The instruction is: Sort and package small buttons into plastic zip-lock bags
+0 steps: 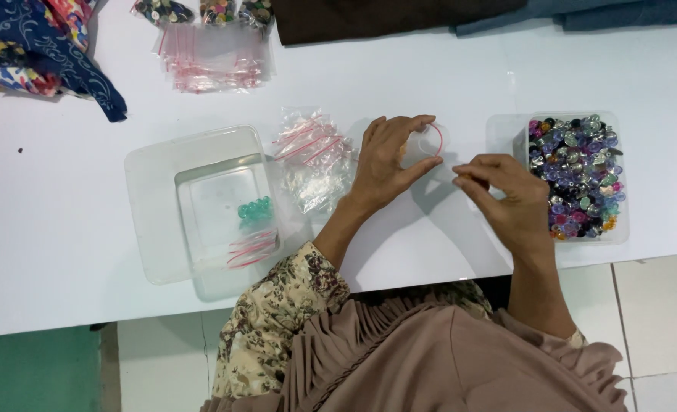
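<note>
— White bench (430, 69) fills most of the view, tiled floor showing below its near edge, dark and patterned cloth (41, 46) bunched along the far edge. What sits on it?

— Toward the left end, a big clear tray (151, 206) with one filled bag of green beads (254, 208) in it and a few red-strip bags beside that. Toward the right end, a clear tub of mixed beads (579, 175), seemingly still nearly full.

— And the bags?

— A stack of empty zip bags (212, 53) near the far edge, a crumpled heap of more bags (315, 156) mid-bench.

— The hands?

— The left hand (388, 160) holds a small clear bag (426, 143) with a red strip, just beyond the heap; fingers curl around it, thumb under. The right hand (506, 198) hovers beside the tub, fingers pressed together in a pinch; I cannot tell what they grip, if anything.

— Progress?

— Early, I'd judge: one filled bag in the tray, many empty.
</note>
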